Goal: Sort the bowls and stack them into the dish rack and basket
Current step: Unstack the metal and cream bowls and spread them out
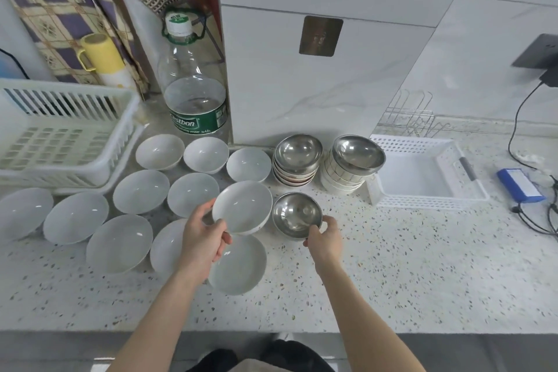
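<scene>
At centre of the speckled terrazzo counter (392, 266), left hand (203, 240) pinches the near rim of a white ceramic bowl (242, 207), lifted and tilted above another white bowl (238, 264) at 6 o'clock. Right hand (324, 237) holds the near rim of a small stainless steel bowl (297, 214), fingers curled round the edge; whether it is off the counter, cannot tell. Both grips narrow, on rims only.

More white bowls spread out from 8 to 11 o'clock. Two mixed stacks sit at 1 o'clock, each topped by a steel bowl (299, 150); the right-hand top bowl (359, 154) sits tilted. Cream slatted dish rack (69, 100) at 10 o'clock, white perforated plastic basket (422, 199) at 2 o'clock (both look unfilled).

Risks, as judged: rim pinch on glazed ceramic may slip, dropping it onto the bowl below and chipping both. Carrying steel toward the basket could clip the tilted stack top. A large clear water bottle (193, 90) at 12 o'clock stands near the path to the rack.
</scene>
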